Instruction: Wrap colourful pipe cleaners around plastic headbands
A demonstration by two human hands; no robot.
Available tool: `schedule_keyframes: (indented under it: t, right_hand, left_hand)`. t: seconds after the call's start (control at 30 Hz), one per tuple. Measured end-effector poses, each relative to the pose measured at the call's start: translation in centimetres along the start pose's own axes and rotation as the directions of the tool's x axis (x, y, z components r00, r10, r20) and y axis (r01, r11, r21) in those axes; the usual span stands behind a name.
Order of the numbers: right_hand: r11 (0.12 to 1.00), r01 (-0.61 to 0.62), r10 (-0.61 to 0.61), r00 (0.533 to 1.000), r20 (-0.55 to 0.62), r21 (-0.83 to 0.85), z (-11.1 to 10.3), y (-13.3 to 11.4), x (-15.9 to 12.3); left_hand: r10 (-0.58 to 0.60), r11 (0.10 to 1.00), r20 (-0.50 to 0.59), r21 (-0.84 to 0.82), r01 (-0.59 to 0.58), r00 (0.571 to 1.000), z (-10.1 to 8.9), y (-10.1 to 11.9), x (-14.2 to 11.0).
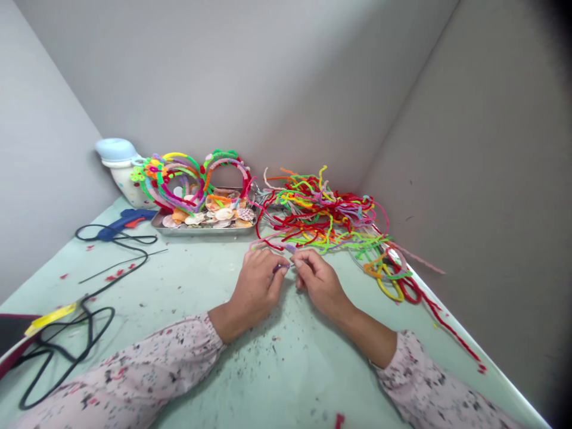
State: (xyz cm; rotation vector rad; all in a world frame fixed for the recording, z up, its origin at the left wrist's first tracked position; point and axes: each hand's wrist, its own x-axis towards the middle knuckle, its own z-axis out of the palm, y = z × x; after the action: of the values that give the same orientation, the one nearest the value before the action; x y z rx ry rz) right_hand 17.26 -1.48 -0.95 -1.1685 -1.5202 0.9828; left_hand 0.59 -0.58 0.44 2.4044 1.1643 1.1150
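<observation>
My left hand (255,292) and my right hand (318,283) meet near the middle of the pale green table (187,286). Between their fingertips runs a short, thin purple pipe cleaner (281,269), pinched by both hands. Its far end is hidden by my fingers. Just beyond my hands lies a tangled heap of multicoloured pipe cleaners (317,217), and some strands nearly reach my fingers. A few loops and a long red strand (447,328) trail toward the right table edge.
Pipe cleaner hoops (226,170) lean behind a metal tray (203,231) of seashells. To the left are a blue glue gun (127,223), a white jar with a blue lid (120,173), and a black cord (111,262). Grey walls bound the back and sides.
</observation>
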Motion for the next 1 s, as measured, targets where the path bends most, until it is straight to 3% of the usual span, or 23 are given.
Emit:
schedule_keyframes:
  t: [0.3, 0.57, 1.0]
  right_hand:
    - [0.997, 0.056, -0.054, 0.998, 0.026, -0.060, -0.04, -0.12, -0.12]
    - [0.999, 0.022, -0.022, 1.000, 0.003, -0.043, 0.01, -0.02, -0.07]
    - [0.998, 0.014, -0.012, 1.000, 0.021, -0.066, 0.01, -0.07, -0.03]
  left_hand:
    - [-0.015, 1.000, 0.018, 0.011, 0.014, 1.000, 0.02, -0.10, 0.14]
    - [-0.019, 1.000, 0.003, 0.016, 0.018, 1.000, 0.17, 0.11, 0.06]
    - [-0.031, 0.998, 0.070, 0.059, 0.027, 0.997, 0.16, 0.06, 0.13]
